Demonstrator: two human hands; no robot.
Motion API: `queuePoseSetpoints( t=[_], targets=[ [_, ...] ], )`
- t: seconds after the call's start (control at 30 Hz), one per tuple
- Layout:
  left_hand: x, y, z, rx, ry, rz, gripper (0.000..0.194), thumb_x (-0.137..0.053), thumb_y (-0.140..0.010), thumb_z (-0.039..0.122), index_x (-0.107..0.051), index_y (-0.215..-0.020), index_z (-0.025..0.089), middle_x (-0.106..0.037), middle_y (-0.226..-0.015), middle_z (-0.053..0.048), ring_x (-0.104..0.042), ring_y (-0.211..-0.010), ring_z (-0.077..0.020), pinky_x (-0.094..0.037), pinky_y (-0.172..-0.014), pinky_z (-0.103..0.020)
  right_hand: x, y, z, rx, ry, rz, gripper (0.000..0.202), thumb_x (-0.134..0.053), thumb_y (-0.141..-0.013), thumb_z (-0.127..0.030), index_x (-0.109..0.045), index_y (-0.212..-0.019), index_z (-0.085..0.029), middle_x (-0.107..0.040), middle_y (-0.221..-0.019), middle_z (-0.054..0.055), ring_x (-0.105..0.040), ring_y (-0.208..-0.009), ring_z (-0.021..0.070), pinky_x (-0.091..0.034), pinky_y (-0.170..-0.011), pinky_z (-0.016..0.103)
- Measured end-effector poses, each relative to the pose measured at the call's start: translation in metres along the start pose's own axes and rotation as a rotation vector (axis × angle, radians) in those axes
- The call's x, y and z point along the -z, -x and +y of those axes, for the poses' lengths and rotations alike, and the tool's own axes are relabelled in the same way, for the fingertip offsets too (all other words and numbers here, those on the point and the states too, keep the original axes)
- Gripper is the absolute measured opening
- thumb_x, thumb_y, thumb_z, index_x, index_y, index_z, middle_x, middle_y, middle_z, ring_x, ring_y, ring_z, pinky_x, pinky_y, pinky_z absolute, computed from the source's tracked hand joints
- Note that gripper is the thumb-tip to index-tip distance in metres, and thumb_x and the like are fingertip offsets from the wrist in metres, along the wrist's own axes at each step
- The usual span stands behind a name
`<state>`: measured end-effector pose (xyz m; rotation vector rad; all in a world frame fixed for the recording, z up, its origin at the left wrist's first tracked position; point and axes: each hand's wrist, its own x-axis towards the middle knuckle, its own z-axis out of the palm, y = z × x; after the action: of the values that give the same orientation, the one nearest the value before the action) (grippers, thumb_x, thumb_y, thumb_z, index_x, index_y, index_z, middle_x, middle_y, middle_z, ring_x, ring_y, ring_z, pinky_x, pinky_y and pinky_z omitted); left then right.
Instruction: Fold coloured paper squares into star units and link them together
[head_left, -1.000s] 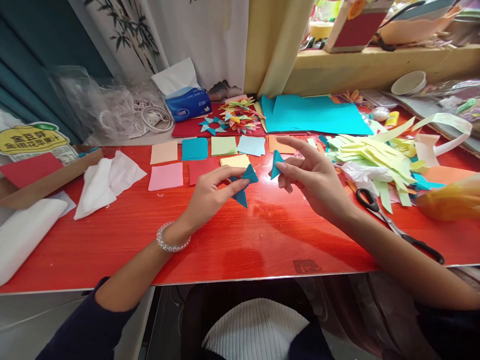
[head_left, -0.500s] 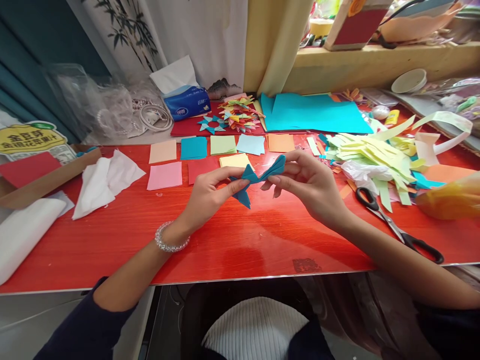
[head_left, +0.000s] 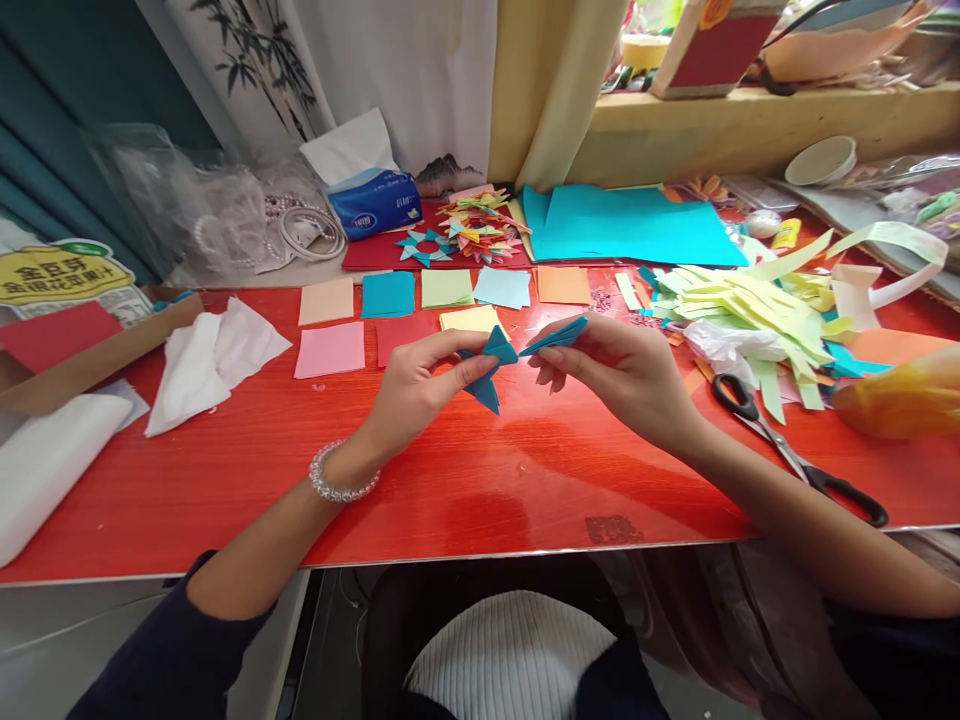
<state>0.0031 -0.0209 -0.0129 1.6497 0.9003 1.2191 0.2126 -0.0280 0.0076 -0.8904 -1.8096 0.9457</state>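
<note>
My left hand (head_left: 412, 390), a bead bracelet at its wrist, pinches a folded blue origami piece (head_left: 489, 388) with several points between thumb and fingers. My right hand (head_left: 626, 370) pinches a narrow folded blue paper strip (head_left: 564, 336), its thin tip aimed left at the origami piece. The two tips sit very close above the table; whether they touch I cannot tell. Behind the hands lie a yellow paper stack (head_left: 471, 318) and a red paper stack (head_left: 405, 335), each partly hidden by the left hand.
Black-handled scissors (head_left: 787, 455) lie by my right forearm. Pale green paper strips (head_left: 750, 315) are heaped at the right. Blue sheets (head_left: 637, 228), a blue paper star (head_left: 424, 248) and a tissue pack (head_left: 373, 205) stand at the back. Crumpled tissue (head_left: 214, 365) lies left on the red table (head_left: 247, 500).
The blue strip in my right hand has drawn slightly to the right and turned edge-on, so a gap or thin meeting point now shows at the left origami piece.
</note>
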Motion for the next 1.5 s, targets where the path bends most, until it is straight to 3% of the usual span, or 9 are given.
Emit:
queuePoseSetpoints(
  t=[0.67,1.07,1.33,1.5],
  targets=[
    [-0.0007,-0.0002,-0.0012,-0.030,0.032,-0.023,0.012,-0.068,-0.081,0.025,-0.072,-0.091,0.022,-0.069,-0.087,-0.001,-0.068,-0.073,-0.0150,-0.061,-0.067,-0.030,-0.0022,0.0027,0.0014,0.061,0.133,0.067,0.009,-0.060,-0.087,-0.016,-0.069,-0.091,-0.017,-0.070,-0.079,-0.001,-0.068,-0.069,0.0094,-0.058,-0.065,0.021],
    [0.0008,-0.0029,-0.0036,-0.170,-0.019,-0.013,0.017,-0.066,-0.082,0.021,-0.074,-0.095,0.028,-0.070,-0.092,0.000,-0.066,-0.080,-0.0136,-0.060,-0.070,-0.028,-0.0021,0.0042,0.0017,0.120,0.254,0.084,0.012,-0.061,-0.087,-0.017,-0.070,-0.094,-0.018,-0.072,-0.080,0.000,-0.070,-0.073,0.0130,-0.057,-0.068,0.026],
    [0.0019,-0.0023,-0.0023,-0.244,-0.094,0.005,0.019,-0.065,-0.083,0.021,-0.073,-0.098,0.030,-0.070,-0.094,0.000,-0.065,-0.081,-0.0144,-0.060,-0.069,-0.030,-0.0039,0.0056,0.0026,0.274,0.519,0.125,0.015,-0.060,-0.088,-0.018,-0.070,-0.099,-0.020,-0.074,-0.088,0.000,-0.070,-0.072,0.0143,-0.055,-0.064,0.027],
    [0.0027,-0.0016,-0.0016,-0.245,-0.155,0.013,0.020,-0.064,-0.084,0.024,-0.073,-0.100,0.033,-0.070,-0.094,0.000,-0.064,-0.083,-0.0161,-0.058,-0.073,-0.034,-0.0043,0.0071,0.0043,0.289,0.608,0.155,0.017,-0.059,-0.089,-0.022,-0.069,-0.102,-0.027,-0.074,-0.095,-0.001,-0.071,-0.079,0.0166,-0.059,-0.071,0.030]
  ],
)
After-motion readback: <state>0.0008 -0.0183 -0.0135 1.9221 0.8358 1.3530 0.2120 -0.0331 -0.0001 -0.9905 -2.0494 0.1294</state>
